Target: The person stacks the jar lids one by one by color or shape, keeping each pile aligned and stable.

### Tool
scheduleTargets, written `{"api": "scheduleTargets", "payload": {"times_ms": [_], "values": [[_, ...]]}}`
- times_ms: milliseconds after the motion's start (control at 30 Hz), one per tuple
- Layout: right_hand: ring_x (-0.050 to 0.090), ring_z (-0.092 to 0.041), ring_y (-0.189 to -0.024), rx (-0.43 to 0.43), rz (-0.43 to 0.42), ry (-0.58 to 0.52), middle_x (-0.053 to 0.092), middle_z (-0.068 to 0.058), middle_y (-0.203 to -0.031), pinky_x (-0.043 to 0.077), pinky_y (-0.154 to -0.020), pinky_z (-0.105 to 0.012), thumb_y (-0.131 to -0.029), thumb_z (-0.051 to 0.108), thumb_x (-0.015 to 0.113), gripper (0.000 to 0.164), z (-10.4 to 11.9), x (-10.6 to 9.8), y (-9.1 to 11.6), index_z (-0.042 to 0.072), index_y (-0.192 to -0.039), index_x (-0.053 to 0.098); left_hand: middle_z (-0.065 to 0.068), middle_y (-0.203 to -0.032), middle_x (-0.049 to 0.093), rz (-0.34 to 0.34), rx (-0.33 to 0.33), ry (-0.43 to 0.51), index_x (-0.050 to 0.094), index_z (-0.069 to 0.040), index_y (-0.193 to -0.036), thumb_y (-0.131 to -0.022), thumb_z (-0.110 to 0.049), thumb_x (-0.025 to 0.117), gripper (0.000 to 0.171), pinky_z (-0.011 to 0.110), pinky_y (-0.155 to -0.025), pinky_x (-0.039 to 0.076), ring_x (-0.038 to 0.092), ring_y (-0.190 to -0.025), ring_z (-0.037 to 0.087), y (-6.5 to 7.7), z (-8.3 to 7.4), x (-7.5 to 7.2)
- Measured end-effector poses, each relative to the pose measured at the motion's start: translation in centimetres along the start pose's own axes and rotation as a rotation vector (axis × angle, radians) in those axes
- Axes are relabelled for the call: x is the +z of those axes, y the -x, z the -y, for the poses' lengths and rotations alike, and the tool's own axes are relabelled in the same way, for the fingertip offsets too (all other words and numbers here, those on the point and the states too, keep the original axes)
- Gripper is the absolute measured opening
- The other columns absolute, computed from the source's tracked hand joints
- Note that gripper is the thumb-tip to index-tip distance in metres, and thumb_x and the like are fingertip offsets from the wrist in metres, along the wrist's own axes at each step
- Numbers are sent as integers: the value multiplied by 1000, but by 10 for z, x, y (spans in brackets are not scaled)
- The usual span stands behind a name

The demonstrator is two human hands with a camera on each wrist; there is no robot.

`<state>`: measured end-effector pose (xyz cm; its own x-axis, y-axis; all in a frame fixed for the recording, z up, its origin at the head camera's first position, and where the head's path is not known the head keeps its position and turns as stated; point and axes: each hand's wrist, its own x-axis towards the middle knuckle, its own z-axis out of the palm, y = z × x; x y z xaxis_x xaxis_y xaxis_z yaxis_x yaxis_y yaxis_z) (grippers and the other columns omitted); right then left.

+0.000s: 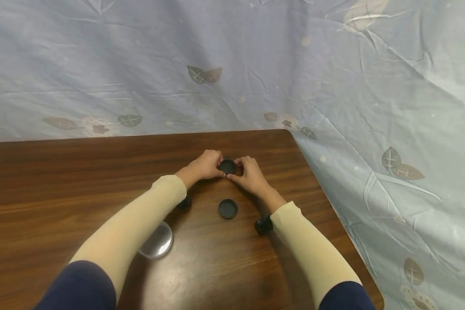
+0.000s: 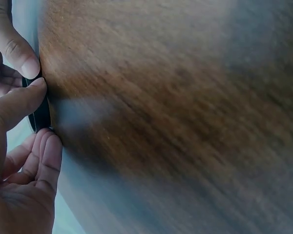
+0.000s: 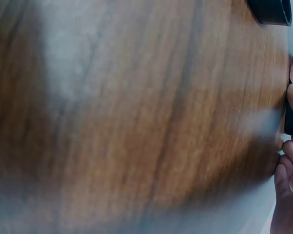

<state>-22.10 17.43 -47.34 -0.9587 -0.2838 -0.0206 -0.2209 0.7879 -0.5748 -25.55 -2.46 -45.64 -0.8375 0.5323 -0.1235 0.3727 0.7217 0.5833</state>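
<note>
Both hands meet at a small black round lid (image 1: 228, 166) near the back of the table. My left hand (image 1: 209, 165) pinches its left side between thumb and fingers. From the right, my right hand (image 1: 252, 174) pinches the opposite rim, the two thumbs close together at the near edge. In the left wrist view the lid (image 2: 40, 114) shows edge-on, low over the wood, between thumb and fingertips. The right wrist view catches only part of the lid (image 3: 292, 119) at its right border. A second black round lid (image 1: 227, 209) lies nearer, its raised rim facing up.
A clear round disc (image 1: 157, 241) lies partly hidden under the left forearm. The brown wooden table (image 1: 224, 275) has a rounded back right corner. Pale blue leaf-patterned cloth (image 1: 240, 103) hangs behind and to the right. A dark wrist camera (image 1: 263, 225) sits below the right wrist.
</note>
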Motion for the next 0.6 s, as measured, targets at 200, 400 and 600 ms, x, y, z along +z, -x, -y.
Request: {"api": "scheduleTargets", "payload": {"times_ms": [200,400,600], "values": [[55,-33,-122,-23,-28,6,63,-19,-128,49,-109,-46,-93,27,81,48,-1,-1,5,-2,-127,63,18,-112,68,-11,23,-11,63,7,-118,-89,-20,83,44,39,-94,57,64,-103,28,3,-3,-1],[63,-34,-122,-16,-6,-13,66,-19,-129,53,-109,-47,-94,28,80,50,4,-7,19,-2,-129,61,17,-112,70,20,55,-12,64,5,-118,-89,-23,84,45,39,-94,59,67,-104,28,12,-9,-3],[66,-32,-117,-26,-30,-32,68,-18,-126,57,-102,-47,-94,29,81,49,11,-10,41,-1,-128,62,17,-111,72,40,118,-22,65,5,-116,-89,-21,85,43,38,-91,61,69,-102,28,27,-20,-4]]}}
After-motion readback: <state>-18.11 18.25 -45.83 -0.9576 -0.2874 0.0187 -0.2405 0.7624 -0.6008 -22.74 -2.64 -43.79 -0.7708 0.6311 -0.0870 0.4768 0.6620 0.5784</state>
